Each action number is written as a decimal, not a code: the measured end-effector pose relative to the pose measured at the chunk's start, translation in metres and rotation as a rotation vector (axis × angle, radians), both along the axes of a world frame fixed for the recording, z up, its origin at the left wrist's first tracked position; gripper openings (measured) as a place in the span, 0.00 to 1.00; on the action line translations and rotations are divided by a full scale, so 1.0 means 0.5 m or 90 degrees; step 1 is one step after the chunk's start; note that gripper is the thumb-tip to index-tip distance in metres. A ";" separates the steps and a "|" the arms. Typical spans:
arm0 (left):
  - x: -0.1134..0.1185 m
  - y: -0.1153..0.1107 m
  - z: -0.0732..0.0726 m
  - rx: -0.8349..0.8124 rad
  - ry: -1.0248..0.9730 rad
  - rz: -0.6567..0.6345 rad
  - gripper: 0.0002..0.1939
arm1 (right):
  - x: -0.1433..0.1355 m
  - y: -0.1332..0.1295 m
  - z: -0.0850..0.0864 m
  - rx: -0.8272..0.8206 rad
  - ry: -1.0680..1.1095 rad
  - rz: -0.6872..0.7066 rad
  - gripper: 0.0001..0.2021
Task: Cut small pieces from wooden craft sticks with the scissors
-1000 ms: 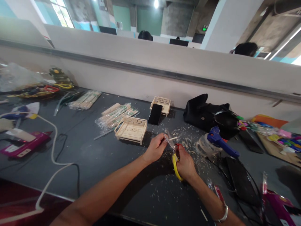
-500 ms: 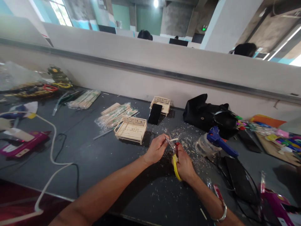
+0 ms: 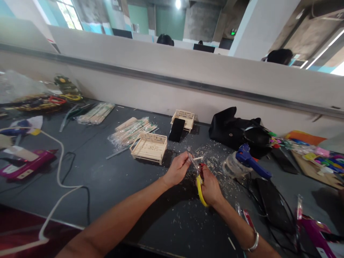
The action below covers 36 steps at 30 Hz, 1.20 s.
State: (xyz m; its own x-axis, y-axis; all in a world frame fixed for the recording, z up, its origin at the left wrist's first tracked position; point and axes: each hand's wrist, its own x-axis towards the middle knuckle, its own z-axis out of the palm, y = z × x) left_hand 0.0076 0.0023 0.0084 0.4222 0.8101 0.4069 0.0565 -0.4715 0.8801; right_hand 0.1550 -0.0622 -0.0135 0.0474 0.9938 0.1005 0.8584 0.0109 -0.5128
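My right hand is closed round the yellow and red handles of the scissors. Their metal blades point up and left, to the fingertips of my left hand. That hand pinches a thin pale wooden stick, whose free end sticks out to the right across the blades. Left of my hands stands a small wooden bench model. A second wooden model stands farther back, with a black phone leaning on its front. Small pale chips lie scattered round the scissors.
Plastic-wrapped wooden sticks lie behind the bench model. A black bag, a blue glue gun and a clear container are on the right. A white cable crosses the left side. Behind the table runs a low partition.
The scissor blades are more nearly closed and sit slightly farther left against the stick. Otherwise the hands and table look almost the same.
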 end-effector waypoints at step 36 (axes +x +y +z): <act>0.018 0.004 -0.024 -0.327 -0.196 -0.084 0.23 | 0.011 0.003 -0.007 0.007 -0.034 -0.040 0.20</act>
State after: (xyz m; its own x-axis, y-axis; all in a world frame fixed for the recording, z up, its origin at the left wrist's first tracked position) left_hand 0.0165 0.0041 -0.0038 0.4565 0.8843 0.0981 -0.2669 0.0309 0.9632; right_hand 0.1607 -0.0607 -0.0172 0.1046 0.9879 0.1149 0.8835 -0.0393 -0.4667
